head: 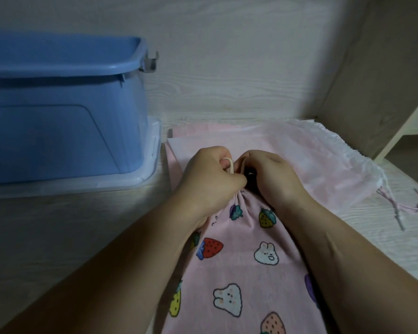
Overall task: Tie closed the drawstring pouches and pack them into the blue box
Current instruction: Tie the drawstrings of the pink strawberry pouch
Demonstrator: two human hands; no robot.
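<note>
Tying pink pouch [246,261] cord [230,166]
L hand [210,179] + R hand [270,175] both pinch cord at gathered neck; blue box [63,112] left of pouch.

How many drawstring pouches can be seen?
2: the rabbit-and-strawberry pouch in front, the sheer pink pouch behind it, to the right. The flat pink sheets beneath may be more.
</note>
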